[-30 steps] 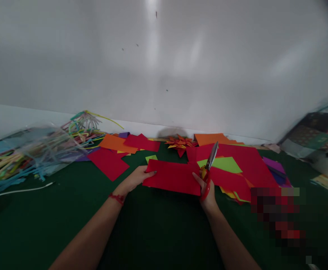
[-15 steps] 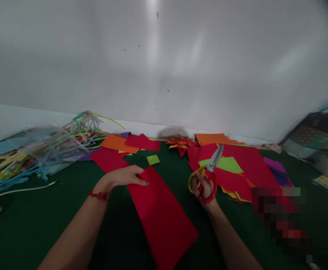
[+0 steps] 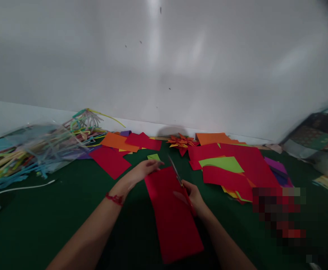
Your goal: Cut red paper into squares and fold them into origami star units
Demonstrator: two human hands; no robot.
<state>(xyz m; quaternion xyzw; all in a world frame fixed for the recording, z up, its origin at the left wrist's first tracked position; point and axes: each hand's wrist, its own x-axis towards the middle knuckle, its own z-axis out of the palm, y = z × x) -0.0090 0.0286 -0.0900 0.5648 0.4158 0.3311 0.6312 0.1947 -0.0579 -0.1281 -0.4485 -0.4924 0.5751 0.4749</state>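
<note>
A long red paper sheet lies on the green table, running from near me toward the wall. My left hand rests with fingers stretched flat on its far left corner. My right hand grips red-handled scissors, whose blades point away from me over the sheet's right edge. A small green paper square lies just beyond my left fingertips.
Red, orange and green paper sheets pile up at the right. A folded orange-red paper star sits by the wall. Coloured strips under clear plastic fill the left. A white cable crosses the near left.
The red sheet was turned from crosswise to lengthwise. My right hand brought the scissors in from the right onto its edge, and my left hand shifted to its far corner.
</note>
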